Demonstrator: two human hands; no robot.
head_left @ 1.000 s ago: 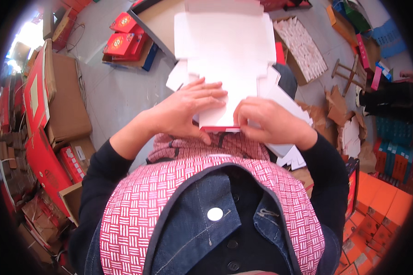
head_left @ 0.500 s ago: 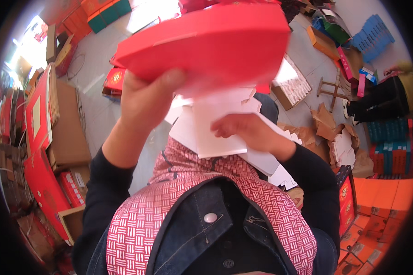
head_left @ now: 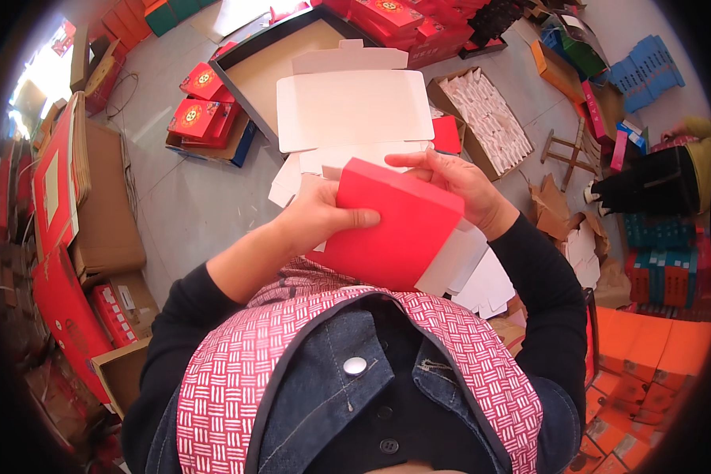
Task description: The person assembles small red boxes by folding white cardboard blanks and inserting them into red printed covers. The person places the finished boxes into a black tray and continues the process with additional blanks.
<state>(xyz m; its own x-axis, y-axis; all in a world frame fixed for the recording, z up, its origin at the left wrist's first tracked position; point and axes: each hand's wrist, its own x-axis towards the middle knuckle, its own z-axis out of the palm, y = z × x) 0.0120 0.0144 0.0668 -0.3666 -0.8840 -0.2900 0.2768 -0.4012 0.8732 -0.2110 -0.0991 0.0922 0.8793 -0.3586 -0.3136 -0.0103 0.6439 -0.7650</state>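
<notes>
sleeves: black, long, the left one pushed up the forearm, the right one down to the wrist | top layer: red-and-white woven-pattern apron or vest across chest and shoulders | beneath: dark blue denim jacket, collar open, one silver snap button | centre: black garment with dark buttons

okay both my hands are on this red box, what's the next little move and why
Probably tuck the loose white flap in at the red box's lower right end. It juts out open there, while the left hand steadies the near side and the right hand grips the top edge.
</notes>
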